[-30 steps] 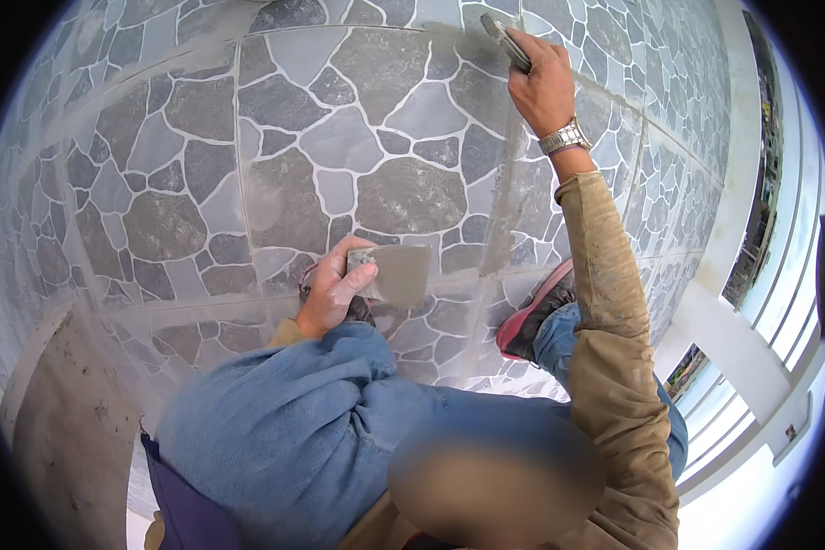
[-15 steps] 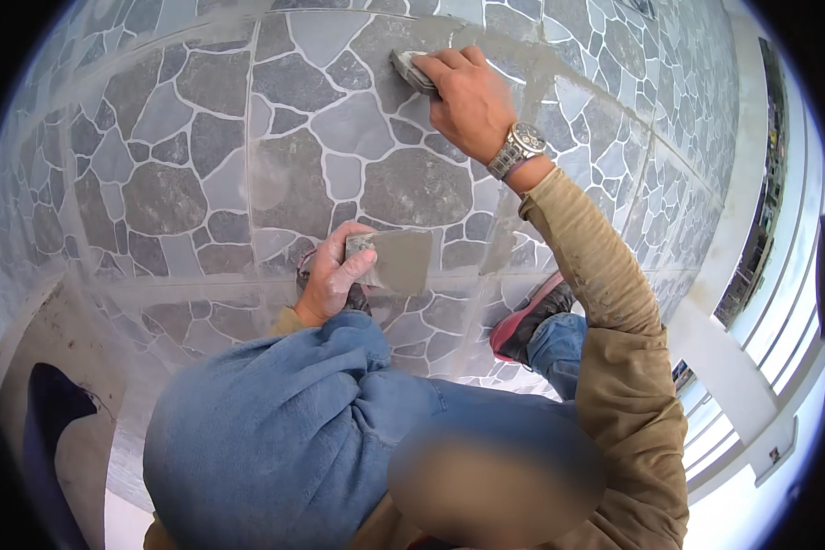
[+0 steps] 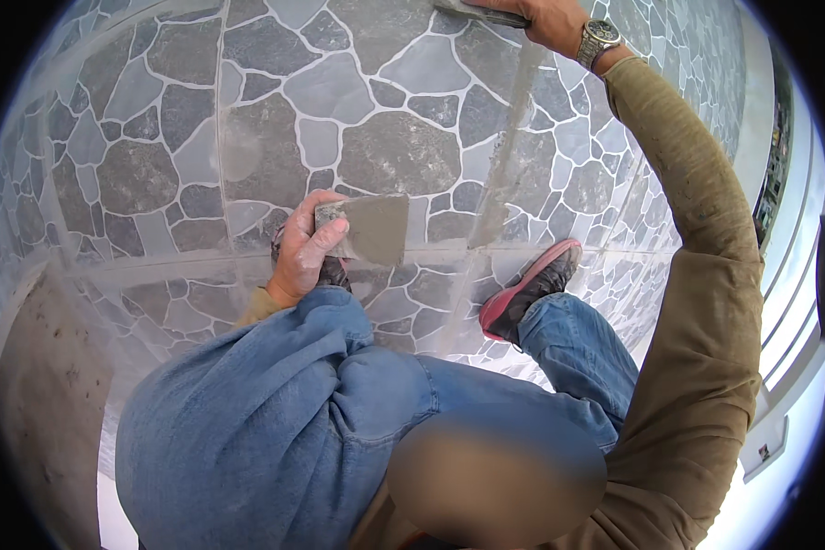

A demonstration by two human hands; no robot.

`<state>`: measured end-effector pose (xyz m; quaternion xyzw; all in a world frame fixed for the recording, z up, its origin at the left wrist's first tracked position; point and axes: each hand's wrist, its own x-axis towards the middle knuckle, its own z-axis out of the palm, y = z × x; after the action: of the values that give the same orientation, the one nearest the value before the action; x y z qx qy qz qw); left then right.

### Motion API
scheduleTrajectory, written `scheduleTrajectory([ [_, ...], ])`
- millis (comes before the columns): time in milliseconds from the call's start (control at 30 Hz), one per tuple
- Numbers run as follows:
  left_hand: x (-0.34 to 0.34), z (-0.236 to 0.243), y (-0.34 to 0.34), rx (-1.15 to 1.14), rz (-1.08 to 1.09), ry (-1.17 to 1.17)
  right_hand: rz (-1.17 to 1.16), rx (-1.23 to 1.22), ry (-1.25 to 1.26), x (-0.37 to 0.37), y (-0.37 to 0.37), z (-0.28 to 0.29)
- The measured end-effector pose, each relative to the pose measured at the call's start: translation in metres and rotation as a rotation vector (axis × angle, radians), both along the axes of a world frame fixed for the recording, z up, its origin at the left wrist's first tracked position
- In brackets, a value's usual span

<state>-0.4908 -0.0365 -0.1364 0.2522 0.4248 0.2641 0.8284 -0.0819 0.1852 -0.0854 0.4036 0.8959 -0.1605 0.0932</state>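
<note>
Nearest, we see blue jeans (image 3: 238,403) running up to 1 black-and-red shoe (image 3: 550,282). Left of that shoe, we find the left hand (image 3: 304,243) gripping a flat, paste-smeared plate (image 3: 376,229), thumb on top. Well beyond the shoe, across the stone-patterned floor (image 3: 399,151), the right arm stretches out in a long curve; its watch-wearing right hand (image 3: 559,23) grips a thin flat tool (image 3: 486,12), partly cut off by the view's upper edge. Compared with 0.5 s ago, we see the tool farther right relative to the shoe, while the plate remains left of it.
</note>
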Motion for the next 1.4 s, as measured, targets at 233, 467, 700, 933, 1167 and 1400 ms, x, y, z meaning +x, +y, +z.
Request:
scheduleTrajectory([
  [233, -0.002, -0.003, -0.004, 0.041, -0.010, 0.001, 0.028, 0.280, -0.100, 0.063, -0.048, 0.001],
  [467, 0.001, -0.003, 0.003, 0.017, -0.058, -0.035, -0.605, 0.417, 0.051, 0.021, -0.068, -0.013],
  [700, -0.002, -0.004, 0.005, 0.005, -0.093, -0.033, -0.713, 0.383, -0.033, -0.067, -0.101, -0.038],
  [933, 0.003, -0.006, 0.008, 0.005, -0.117, -0.079, -0.714, 0.531, -0.002, -0.066, -0.070, -0.049],
  [1167, -0.006, -0.012, 0.001, 0.112, -0.063, -0.046, -0.900, 0.377, 0.211, -0.054, -0.068, -0.011],
  [1400, -0.003, -0.003, 0.009, -0.017, -0.111, -0.099, -1.229, 0.143, -0.188, 0.032, -0.030, -0.021],
])
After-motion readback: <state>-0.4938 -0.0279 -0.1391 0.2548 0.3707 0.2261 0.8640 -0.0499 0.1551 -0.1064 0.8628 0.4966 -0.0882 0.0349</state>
